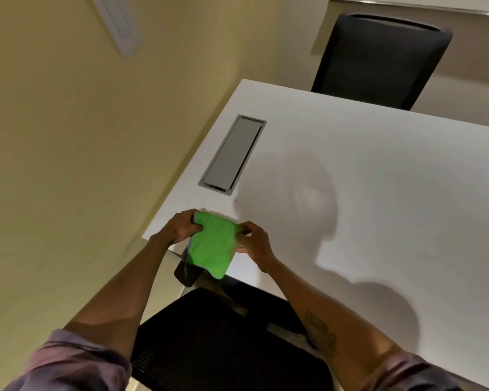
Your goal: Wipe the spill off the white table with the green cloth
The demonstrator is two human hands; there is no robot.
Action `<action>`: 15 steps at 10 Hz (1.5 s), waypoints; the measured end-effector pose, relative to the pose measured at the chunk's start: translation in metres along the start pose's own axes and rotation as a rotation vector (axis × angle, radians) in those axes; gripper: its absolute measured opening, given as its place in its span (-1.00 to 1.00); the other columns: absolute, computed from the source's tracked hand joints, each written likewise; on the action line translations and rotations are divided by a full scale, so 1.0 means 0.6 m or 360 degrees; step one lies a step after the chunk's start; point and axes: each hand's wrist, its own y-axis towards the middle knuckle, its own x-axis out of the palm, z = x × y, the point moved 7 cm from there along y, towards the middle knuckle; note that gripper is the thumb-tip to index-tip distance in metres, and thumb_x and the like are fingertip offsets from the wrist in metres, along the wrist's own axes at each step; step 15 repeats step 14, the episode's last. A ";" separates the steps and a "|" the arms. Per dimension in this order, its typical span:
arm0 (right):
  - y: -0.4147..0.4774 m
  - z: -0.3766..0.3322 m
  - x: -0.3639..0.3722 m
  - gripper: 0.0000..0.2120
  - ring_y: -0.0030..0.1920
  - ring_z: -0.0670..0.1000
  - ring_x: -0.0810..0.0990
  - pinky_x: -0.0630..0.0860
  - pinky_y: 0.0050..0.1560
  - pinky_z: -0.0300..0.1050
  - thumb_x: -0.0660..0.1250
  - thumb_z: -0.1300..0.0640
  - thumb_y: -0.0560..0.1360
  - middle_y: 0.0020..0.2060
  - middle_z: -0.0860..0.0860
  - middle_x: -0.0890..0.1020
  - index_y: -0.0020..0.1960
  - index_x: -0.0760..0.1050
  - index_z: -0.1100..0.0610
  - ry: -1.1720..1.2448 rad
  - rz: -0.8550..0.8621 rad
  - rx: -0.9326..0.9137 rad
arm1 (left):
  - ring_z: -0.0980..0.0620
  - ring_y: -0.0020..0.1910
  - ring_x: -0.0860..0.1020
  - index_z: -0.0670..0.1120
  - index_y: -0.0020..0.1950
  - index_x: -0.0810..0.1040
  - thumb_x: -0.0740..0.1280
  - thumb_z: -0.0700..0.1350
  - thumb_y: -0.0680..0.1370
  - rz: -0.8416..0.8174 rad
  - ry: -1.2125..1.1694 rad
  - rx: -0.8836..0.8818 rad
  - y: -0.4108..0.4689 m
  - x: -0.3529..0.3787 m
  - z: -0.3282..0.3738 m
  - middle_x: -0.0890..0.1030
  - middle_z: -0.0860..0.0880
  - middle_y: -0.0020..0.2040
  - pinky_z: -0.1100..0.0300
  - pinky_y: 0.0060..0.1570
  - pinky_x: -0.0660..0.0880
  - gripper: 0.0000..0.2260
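Note:
A bright green cloth (213, 245) hangs folded over the near left corner of the white table (378, 179), held up by both hands. My left hand (180, 225) pinches its upper left edge. My right hand (256, 244) grips its right edge. The lower part of the cloth droops past the table's edge. A tiny dark speck (237, 201) lies on the tabletop just beyond the cloth; I cannot make out a clear spill.
A grey cable hatch (232, 155) is set into the table near its left edge. One black chair (226, 342) stands right below my arms, another black chair (378, 60) at the far side. A dark object (185, 273) sits under the table corner. Beige floor lies to the left.

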 end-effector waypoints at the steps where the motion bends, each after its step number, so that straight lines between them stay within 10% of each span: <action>1: 0.026 0.003 0.006 -0.72 -0.03 0.22 0.65 0.65 -0.04 0.25 0.33 0.31 0.43 -0.12 0.03 0.59 0.14 0.57 0.20 -0.0055 0.0026 0.0046 | -0.24 0.28 0.56 -0.17 0.40 0.49 0.38 -0.21 0.57 0.0034 0.0078 -0.0014 0.035 0.003 0.000 0.60 -0.24 0.31 -0.02 0.27 0.50 -0.61; 4: 0.094 -0.002 -0.013 -0.71 0.05 0.10 0.61 0.46 0.01 -0.13 0.32 0.23 0.42 0.04 0.06 0.68 0.12 0.60 0.06 -0.0366 0.0168 0.0076 | -0.26 0.30 0.54 -0.07 0.45 0.48 0.37 -0.20 0.57 0.0191 0.0078 -0.0024 0.100 0.005 0.012 0.59 -0.21 0.33 0.00 0.26 0.46 -0.57; 9: 0.085 -0.017 -0.026 -0.44 0.23 0.19 0.55 0.51 0.21 0.05 0.25 0.31 0.46 0.30 0.13 0.56 0.44 0.34 0.06 -0.0402 0.0004 0.0016 | -0.24 0.47 0.41 -0.06 0.63 0.22 0.33 -0.11 0.62 0.0106 0.0189 -0.0045 0.098 0.039 0.053 0.39 -0.20 0.54 -0.07 0.44 0.38 -0.41; 15: -0.029 -0.047 -0.141 -0.48 0.24 0.08 0.58 0.51 0.30 -0.02 0.20 0.43 0.45 0.26 0.11 0.60 0.39 0.43 0.19 -0.0115 -0.0028 -0.0097 | -0.14 0.47 0.45 -0.19 0.48 0.47 0.20 -0.46 0.58 0.0127 0.0365 0.0420 -0.009 0.094 0.224 0.49 -0.16 0.47 0.18 0.44 0.30 -0.52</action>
